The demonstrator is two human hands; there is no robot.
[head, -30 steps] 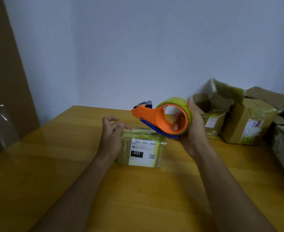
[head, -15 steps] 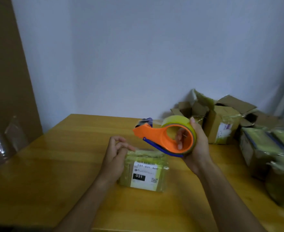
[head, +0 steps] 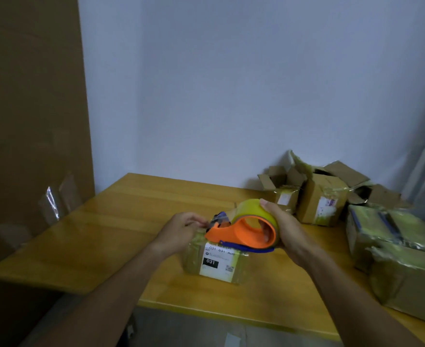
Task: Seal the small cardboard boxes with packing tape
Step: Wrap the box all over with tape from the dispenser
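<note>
Box number 031 [head: 216, 261] sits on the wooden counter [head: 111, 236] right in front of the person, white label facing the camera, its long axis running left to right, already glossy with tape on the near face. Right hand [head: 285, 230] wraps the yellow tape roll [head: 252, 209], fingers threaded through the orange dispenser [head: 241, 234], which hangs just above the box's top edge with its cutter end pointing left. Left hand [head: 181, 230] meets it there, fingertips pinched at what looks like the loose clear tape end [head: 217, 219] by the cutter; blur makes it hard to say whether the tape is truly caught. So both hands are stacked directly over the box, the left one nearer its left end, the right toward its right end. Judging from that, the next move is pulling a strip free and bringing it down along the top. More boxes wait at the right, an open pile [head: 316, 196] by the wall and wrapped ones [head: 394, 249] nearer.
</note>
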